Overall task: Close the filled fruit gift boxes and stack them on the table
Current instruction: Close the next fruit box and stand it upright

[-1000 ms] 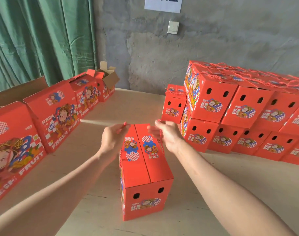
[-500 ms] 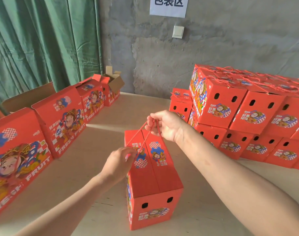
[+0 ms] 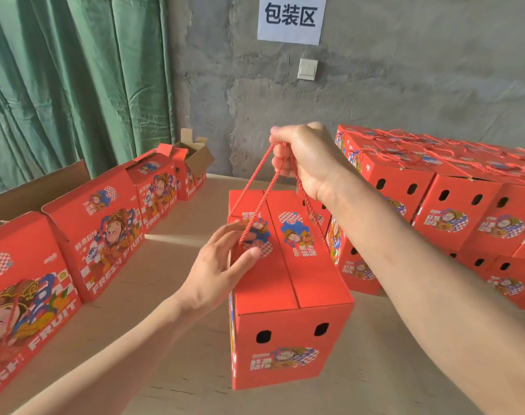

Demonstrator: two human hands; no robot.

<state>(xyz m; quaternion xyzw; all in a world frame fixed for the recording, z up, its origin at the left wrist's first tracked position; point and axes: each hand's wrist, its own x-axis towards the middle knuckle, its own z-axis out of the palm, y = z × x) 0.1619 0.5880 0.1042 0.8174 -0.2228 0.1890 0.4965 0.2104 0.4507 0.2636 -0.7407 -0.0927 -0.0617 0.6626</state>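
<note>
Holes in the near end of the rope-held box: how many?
2, side by side above the printed label on the gift box: a left hole, a right hole. Its far end is hidden; more possible.

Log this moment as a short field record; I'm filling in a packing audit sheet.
current box: red gift box, upright, top flaps closed
handle: rope handles, taut, running from the box up to the right hand
grip: right hand grips the rope handles
support: left hand, fingers nearly straight, rests on the box's top left edge
off the table: cannot tell
finished: closed boxes stacked in two layers, right
waiting: open boxes in a row, left side of table
</note>
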